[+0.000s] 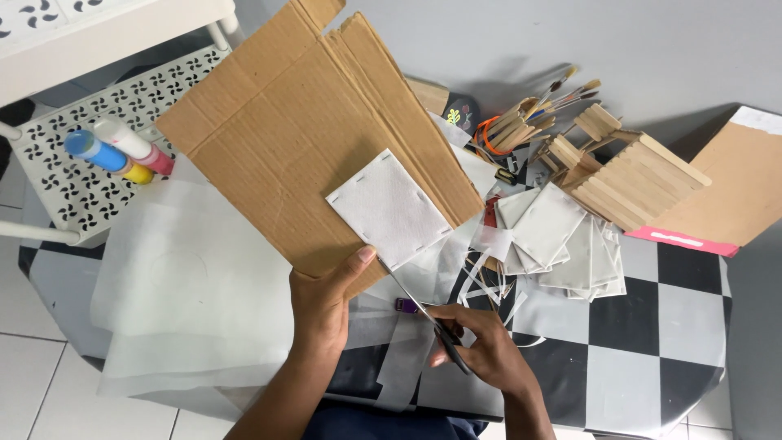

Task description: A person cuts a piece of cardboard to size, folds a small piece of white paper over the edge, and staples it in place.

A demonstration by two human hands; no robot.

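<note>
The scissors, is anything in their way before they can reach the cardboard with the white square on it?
Nothing visible. The scissors in the right hand point up at the lower edge of the cardboard, which the left hand holds beside the white square. The blade tips already meet that edge.

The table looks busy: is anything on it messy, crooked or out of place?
Mostly clutter. Thin white paper strips lie strewn beside a loose fan of white squares. The cardboard sheet sits tilted, held by the left hand, while the right hand works scissors at its edge. Nothing looks spilled or broken.
</note>
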